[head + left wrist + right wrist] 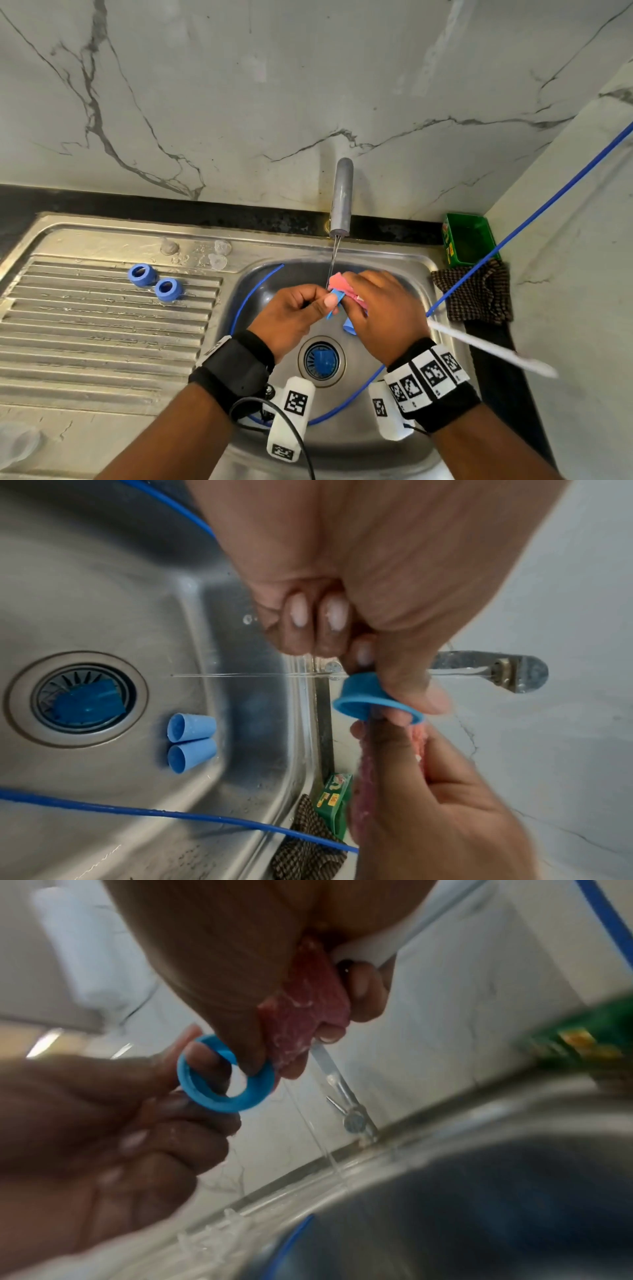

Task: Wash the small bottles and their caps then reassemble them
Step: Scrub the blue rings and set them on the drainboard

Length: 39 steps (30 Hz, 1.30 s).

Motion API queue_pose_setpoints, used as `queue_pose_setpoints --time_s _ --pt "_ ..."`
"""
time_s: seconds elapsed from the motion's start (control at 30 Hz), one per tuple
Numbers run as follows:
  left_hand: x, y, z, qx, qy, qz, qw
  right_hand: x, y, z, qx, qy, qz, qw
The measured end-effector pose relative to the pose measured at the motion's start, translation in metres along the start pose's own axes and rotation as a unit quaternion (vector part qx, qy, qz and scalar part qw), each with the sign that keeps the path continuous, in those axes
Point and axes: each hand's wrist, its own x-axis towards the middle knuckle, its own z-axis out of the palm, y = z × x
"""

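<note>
Over the sink basin (404, 274), my left hand (325, 301) pinches a blue ring-shaped cap (334, 303) (373, 699) (226, 1074) by its rim. My right hand (356, 291) grips a soapy pink sponge (339, 281) (308, 1010) against that cap, with a thumb inside the ring. A thin stream from the tap (340, 198) falls just behind the sponge. Two more blue ring caps (142, 274) (168, 288) lie on the drainboard. Two blue cone-shaped caps (192, 727) (192, 754) lie on the basin floor. Three small clear pieces (169, 246) (222, 246) (217, 261) stand on the back ledge.
A blue piece sits in the drain strainer (322, 359). A blue hose (513, 236) crosses from the right and loops through the basin. A green soap box (467, 243) and a checked cloth (476, 291) lie at the right. A white stick (489, 347) juts out from my right hand.
</note>
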Motion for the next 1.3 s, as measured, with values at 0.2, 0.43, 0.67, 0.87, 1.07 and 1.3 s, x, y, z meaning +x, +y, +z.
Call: queue_pose_setpoints --time_s 0.2,0.43,0.67,0.87,1.07,1.3 --pt "-0.006 -0.002 -0.006 0.003 -0.010 0.033 0.999 0.003 -0.003 -0.001 0.343 -0.060 0.154 0.925" --pt "0.000 0.002 -0.002 0.001 0.018 0.024 1.000 0.005 -0.001 -0.002 0.066 0.012 0.023 0.997" --pt "-0.006 -0.002 -0.007 -0.021 -0.007 0.046 0.999 0.002 0.001 -0.004 0.268 -0.052 0.111 0.956" --pt "-0.004 -0.006 -0.002 -0.029 0.015 0.052 0.998 0.007 0.005 -0.008 0.114 -0.053 0.040 0.991" --pt "-0.002 -0.005 -0.006 -0.067 -0.019 0.045 0.997 0.004 0.006 -0.001 0.292 -0.045 0.127 0.947" --pt "0.004 -0.009 0.002 -0.104 -0.006 0.033 0.994 0.008 0.003 -0.005 0.189 0.005 0.098 0.977"
